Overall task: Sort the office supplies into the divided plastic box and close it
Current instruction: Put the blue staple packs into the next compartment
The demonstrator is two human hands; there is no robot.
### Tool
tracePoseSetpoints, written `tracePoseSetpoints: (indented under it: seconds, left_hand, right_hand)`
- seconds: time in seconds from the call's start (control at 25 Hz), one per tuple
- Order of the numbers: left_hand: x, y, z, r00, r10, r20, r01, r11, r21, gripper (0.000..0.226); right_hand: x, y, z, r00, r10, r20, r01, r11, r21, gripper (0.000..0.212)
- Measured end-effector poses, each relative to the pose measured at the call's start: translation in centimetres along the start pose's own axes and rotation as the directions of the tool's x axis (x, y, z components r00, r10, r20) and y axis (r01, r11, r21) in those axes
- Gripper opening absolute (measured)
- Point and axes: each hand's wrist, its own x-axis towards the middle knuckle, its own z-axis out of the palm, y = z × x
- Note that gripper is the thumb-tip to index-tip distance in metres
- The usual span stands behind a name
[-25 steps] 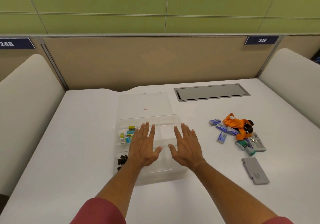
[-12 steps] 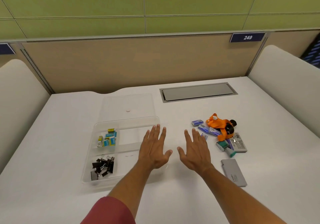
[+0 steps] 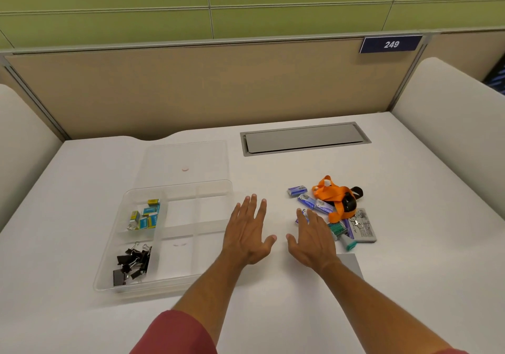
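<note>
clear box (image 3: 191, 280), binder clips (image 3: 131, 263), staple packs (image 3: 144, 217)

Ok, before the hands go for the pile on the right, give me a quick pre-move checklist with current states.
1. Divided plastic box uncovered: ok; clear lid lies behind it.
2. Left hand holds nothing: ok.
3. Right hand holds nothing: ok.
4. Free compartments: ok; only black binder clips and small staple boxes inside.
5. Pile untangled: not ok; orange lanyard lies over it.
6. Grey case reachable: cannot tell; forearm covers part.
</note>
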Motion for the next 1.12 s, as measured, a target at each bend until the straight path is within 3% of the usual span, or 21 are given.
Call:
tracePoseSetpoints:
  seconds: [0.28,0.56,0.8,1.12]
  left_hand:
    - [1.2,0.6,0.9,0.999,-0.026,0.032,0.027,1.000,-0.008,0.086]
    - [3.8,1.4,1.3,0.997,-0.031,0.067,0.033,0.999,-0.037,0.085]
    - [8.6,4.7,0.7,0.988,-0.015,0.151,0.031,0.994,-0.102,0.081]
    - [14.3,7.0,1.5,0.968,0.067,0.243,-0.058,0.997,-0.047,0.086]
  right_hand:
    - [2.5,0.7,0.3,0.998,-0.022,0.053,0.023,0.999,-0.031,0.067]
    - [3.9,1.2,0.3,0.999,-0.033,0.040,0.032,0.999,0.031,0.044]
    - [4.1,2.3,-0.4,1.000,-0.013,-0.007,0.014,0.981,0.191,0.050]
    - [3.4,3.9,-1.7,0.997,0.023,-0.078,-0.007,0.979,0.204,0.059]
